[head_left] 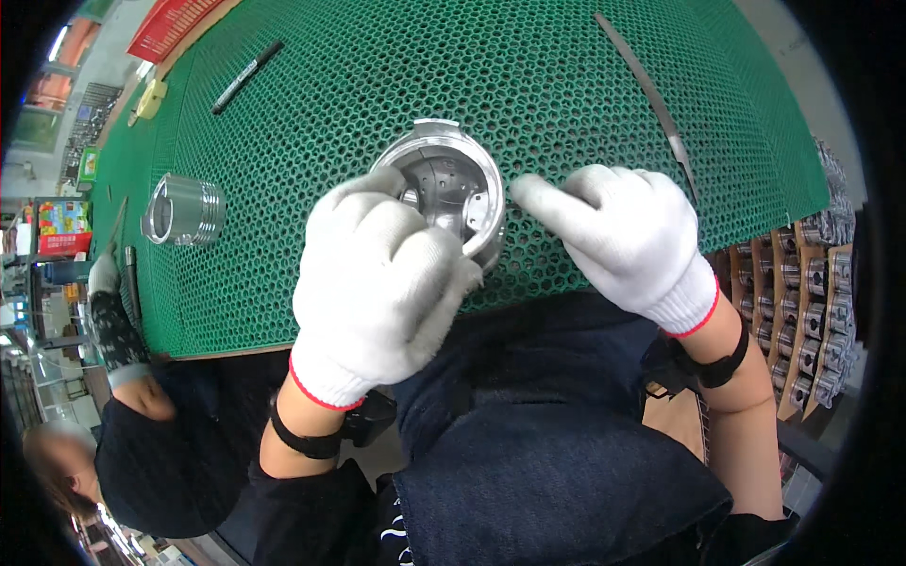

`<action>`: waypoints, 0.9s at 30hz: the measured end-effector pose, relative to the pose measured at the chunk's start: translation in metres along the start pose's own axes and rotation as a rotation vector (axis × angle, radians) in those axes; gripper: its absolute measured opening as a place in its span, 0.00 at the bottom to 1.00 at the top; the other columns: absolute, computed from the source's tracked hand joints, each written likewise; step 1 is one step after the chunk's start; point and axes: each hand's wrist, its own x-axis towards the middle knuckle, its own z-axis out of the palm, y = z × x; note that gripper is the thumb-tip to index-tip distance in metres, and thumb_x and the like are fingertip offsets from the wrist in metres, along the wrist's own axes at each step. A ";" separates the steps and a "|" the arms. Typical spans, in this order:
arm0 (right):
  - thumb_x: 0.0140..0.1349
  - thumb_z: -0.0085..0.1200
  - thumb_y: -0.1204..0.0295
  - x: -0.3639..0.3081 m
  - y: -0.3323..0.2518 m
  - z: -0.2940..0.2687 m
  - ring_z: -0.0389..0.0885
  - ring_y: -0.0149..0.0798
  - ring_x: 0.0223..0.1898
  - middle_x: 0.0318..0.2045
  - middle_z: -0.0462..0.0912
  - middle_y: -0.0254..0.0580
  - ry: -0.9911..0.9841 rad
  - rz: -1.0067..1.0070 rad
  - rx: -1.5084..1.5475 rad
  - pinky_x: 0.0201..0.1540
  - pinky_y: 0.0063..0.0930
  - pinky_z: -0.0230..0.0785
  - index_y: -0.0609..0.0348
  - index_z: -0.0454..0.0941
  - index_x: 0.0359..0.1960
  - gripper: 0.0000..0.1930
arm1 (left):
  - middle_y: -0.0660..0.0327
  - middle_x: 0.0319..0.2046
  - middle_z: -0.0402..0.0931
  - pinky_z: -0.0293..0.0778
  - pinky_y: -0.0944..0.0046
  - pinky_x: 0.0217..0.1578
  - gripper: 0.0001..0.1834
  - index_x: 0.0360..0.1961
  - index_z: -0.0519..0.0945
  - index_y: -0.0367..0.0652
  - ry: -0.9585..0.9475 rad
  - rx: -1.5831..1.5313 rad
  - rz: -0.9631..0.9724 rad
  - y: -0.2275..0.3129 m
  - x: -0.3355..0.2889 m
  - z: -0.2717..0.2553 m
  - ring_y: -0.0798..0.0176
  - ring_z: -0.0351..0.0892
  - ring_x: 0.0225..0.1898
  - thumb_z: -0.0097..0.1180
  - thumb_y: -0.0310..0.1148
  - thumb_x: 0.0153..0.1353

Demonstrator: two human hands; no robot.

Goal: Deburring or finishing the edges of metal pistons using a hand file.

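One piston [445, 189] sits in left fingers [379, 181], beside right fingers [545, 200]

- Worn on the head, as the left one of a side-by-side pair; shows upright and unmirrored.
- Looks steeply down onto the perforated green mat [377, 90], straight into the hollow of an aluminium piston [444, 179].
- Sits near the gloved left hand [377, 269] and gloved right hand [632, 231], seeing both from above and behind.
- Takes in the wearer's dark denim apron [547, 472] below.
- Spreads by fisheye from a co-worker's sleeve [118, 335] at left to divided piston racks [802, 302] at right.
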 end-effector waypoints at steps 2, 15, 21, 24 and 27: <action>0.59 0.53 0.72 0.000 -0.009 -0.003 0.79 0.36 0.22 0.22 0.76 0.37 -0.258 0.204 -0.023 0.27 0.26 0.73 0.48 0.80 0.49 0.16 | 0.60 0.29 0.74 0.72 0.46 0.52 0.12 0.31 0.79 0.43 -0.027 0.020 0.020 0.010 0.001 0.002 0.52 0.77 0.37 0.65 0.33 0.45; 0.66 0.43 0.69 -0.036 0.022 -0.012 0.66 0.17 0.16 0.23 0.76 0.31 -0.148 1.048 1.095 0.17 0.11 0.57 0.64 0.74 0.55 0.19 | 0.67 0.36 0.81 0.57 0.49 0.68 0.14 0.33 0.85 0.51 -0.780 0.289 0.281 -0.017 0.054 -0.052 0.62 0.77 0.50 0.66 0.43 0.45; 0.67 0.42 0.69 -0.056 0.034 0.000 0.64 0.19 0.13 0.22 0.77 0.35 0.054 1.057 1.317 0.14 0.12 0.54 0.70 0.71 0.56 0.20 | 0.66 0.40 0.78 0.70 0.55 0.58 0.20 0.47 0.79 0.54 -0.274 0.611 0.343 -0.020 0.085 -0.005 0.62 0.77 0.49 0.64 0.37 0.49; 0.66 0.42 0.69 -0.051 0.032 -0.003 0.63 0.18 0.13 0.22 0.76 0.35 0.074 1.023 1.326 0.14 0.12 0.54 0.69 0.72 0.56 0.21 | 0.63 0.41 0.79 0.67 0.51 0.61 0.37 0.56 0.73 0.57 -0.285 0.814 0.371 -0.016 0.082 0.022 0.59 0.78 0.51 0.70 0.31 0.39; 0.66 0.42 0.69 -0.048 0.031 -0.004 0.63 0.18 0.13 0.21 0.76 0.34 0.099 1.021 1.313 0.15 0.11 0.54 0.69 0.72 0.55 0.20 | 0.63 0.45 0.79 0.67 0.50 0.62 0.41 0.60 0.72 0.55 -0.238 0.388 0.229 -0.029 0.078 -0.001 0.58 0.78 0.50 0.72 0.30 0.40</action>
